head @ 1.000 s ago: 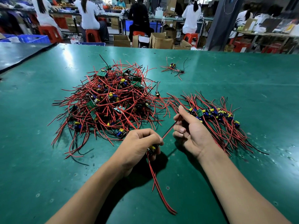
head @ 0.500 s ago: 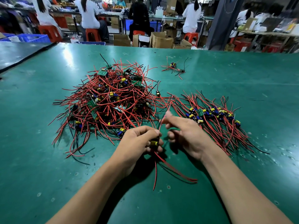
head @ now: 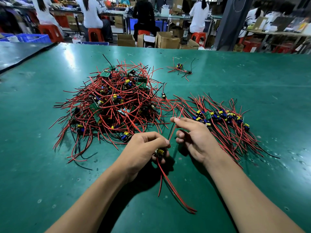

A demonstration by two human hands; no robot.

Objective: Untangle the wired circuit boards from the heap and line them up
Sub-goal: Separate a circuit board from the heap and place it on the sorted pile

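**Head view.** Workshop interior: seated people (head: 90,14) work at far benches, and cardboard boxes (head: 166,39) stand beyond the green surface (head: 50,165). Left of centre lies the heap (head: 114,105) of wired circuit boards, with red and black leads crossing every way. To its right is the row (head: 222,116) of freed boards, set side by side with their leads combed toward the near and far edges. The row's leftmost leads touch the fringe of the heap. A small stray cluster (head: 180,68) sits well apart, toward the far edge.

The left hand (head: 144,148) is closed round one circuit board (head: 159,153), just beside the heap's near edge, and a yellow capacitor shows between the fingers. Its trailing leads (head: 171,187) run along the surface toward me. The right hand (head: 193,133) pinches a red lead (head: 173,130) of this board between thumb and forefinger and holds it raised and straight.

I judge the task well short of half done, since the heap far outweighs the row. The held board looks clear of the tangle but is not yet laid in line. After it come the heap and the stray cluster.
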